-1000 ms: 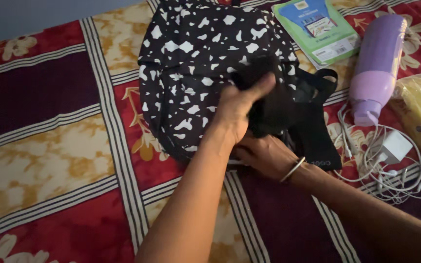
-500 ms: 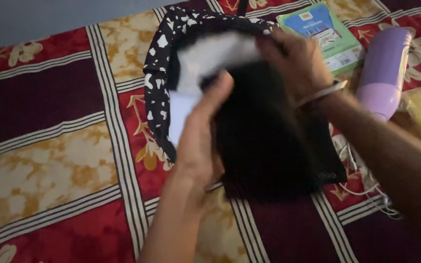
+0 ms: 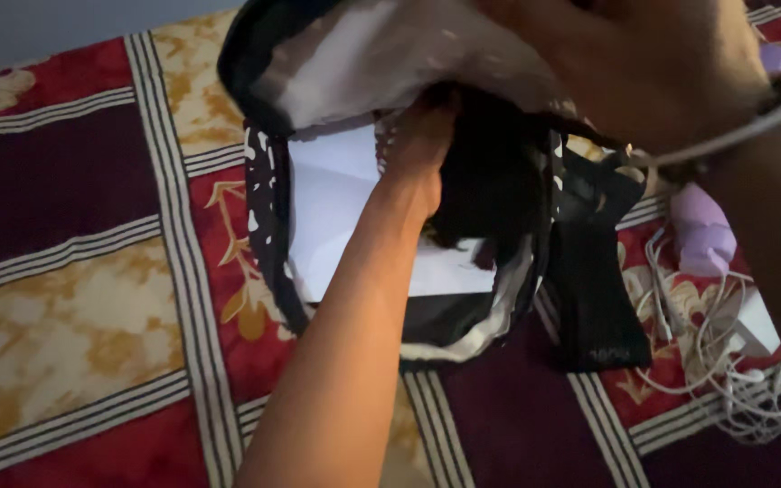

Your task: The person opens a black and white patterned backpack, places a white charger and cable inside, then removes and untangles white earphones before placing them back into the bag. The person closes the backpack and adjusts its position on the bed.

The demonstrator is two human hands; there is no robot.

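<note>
A bedcover in red, maroon and gold squares with striped bands is lying across the whole view, and a strip of pale wall is showing at the top left. A black bag with white blotches is resting on the cover near the middle, its mouth gaping toward the camera and its pale lining showing on the flap overhead. Something flat and white is lying inside the bag against its left wall. The left hand is reaching up from the lower edge, its forearm crossing the white thing, and it is pushing into the bag; its fingers are curling around a dark cloth there, though how tightly they are closing is hard to tell in the blur. The right hand is sitting at the top, very near the camera, gripping the raised flap of the bag with fingers folded over its edge and keeping the mouth open; a thin bangle is circling its wrist. A black strap is trailing from the bag onto the cover, to the right of the opening. Further right, a purple bottle is lying just beside the strap, half hidden by the right wrist, and a tangle of white cable with a white plug is lying below the bottle, near the right edge
</note>
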